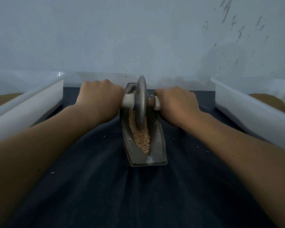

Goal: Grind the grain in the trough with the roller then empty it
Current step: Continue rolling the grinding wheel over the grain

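The left hand (99, 97) and right hand (176, 102) hide their own fingers and the handle (127, 100) ends. Outward of the fingers, the left tub (31, 102) and right tub (247, 109) run off the edges.

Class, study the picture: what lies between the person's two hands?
In the head view, the roller stands on edge between the left hand and right hand, its rim down in the grain in the trough.

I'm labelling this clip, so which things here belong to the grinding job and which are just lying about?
Job: roller, its handles gripped by left hand and right hand; trough; grain in the trough.
Lying about: left white tub and right white tub, each holding brown material; stray grains on the dark cloth.
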{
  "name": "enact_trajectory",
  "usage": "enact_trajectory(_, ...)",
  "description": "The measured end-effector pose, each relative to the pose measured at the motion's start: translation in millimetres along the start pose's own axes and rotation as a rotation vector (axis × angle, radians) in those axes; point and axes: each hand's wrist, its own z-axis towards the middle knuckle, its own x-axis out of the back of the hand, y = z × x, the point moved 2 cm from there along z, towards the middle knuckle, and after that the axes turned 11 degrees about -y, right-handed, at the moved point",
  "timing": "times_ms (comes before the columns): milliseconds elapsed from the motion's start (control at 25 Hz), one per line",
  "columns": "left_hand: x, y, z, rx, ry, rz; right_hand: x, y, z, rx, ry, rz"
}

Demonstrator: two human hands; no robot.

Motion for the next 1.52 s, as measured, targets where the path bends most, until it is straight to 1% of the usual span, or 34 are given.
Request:
enact_trajectory(160,20,4,-24,-0.077,-0.064,0.01,17,0,-35,0.045,-0.056,0.005)
enact_trajectory(280,30,0,-40,-0.12,-0.069,0.016,36,-5,-63,0.109,0.072,-0.092)
enact_trajectory(360,31,-3,-46,-0.124,-0.048,-0.01,46,-7,-69,0.122,0.1,-0.107)
enact_trajectory(520,14,-6,-35,-0.064,-0.093,-0.075,30,0,-47,0.103,0.028,-0.126)
enact_trajectory(640,-3,-9,-6,-0.037,-0.154,-0.127,15,1,-10,0.064,-0.018,-0.085)
enact_trajectory(720,-12,-12,17,-0.015,-0.154,-0.144,9,1,14,0.023,-0.034,-0.063)
enact_trajectory(840,-23,-17,46,0.013,-0.146,-0.159,1,6,42,-0.008,-0.016,-0.067)
enact_trajectory(960,-32,-20,59,0.05,-0.111,-0.164,-4,9,56,-0.008,0.061,-0.094)
enact_trajectory(1040,-38,-22,62,0.064,-0.074,-0.171,-6,10,60,-0.008,0.12,-0.123)
enact_trajectory(1160,-40,-22,60,0.065,-0.035,-0.167,-7,8,59,-0.01,0.146,-0.139)
enact_trajectory(1360,-37,-18,50,0.063,-0.055,-0.167,-4,5,50,0.006,0.097,-0.141)
enact_trajectory(1520,-30,-12,24,0.075,-0.069,-0.187,6,-4,32,0.034,0.046,-0.165)
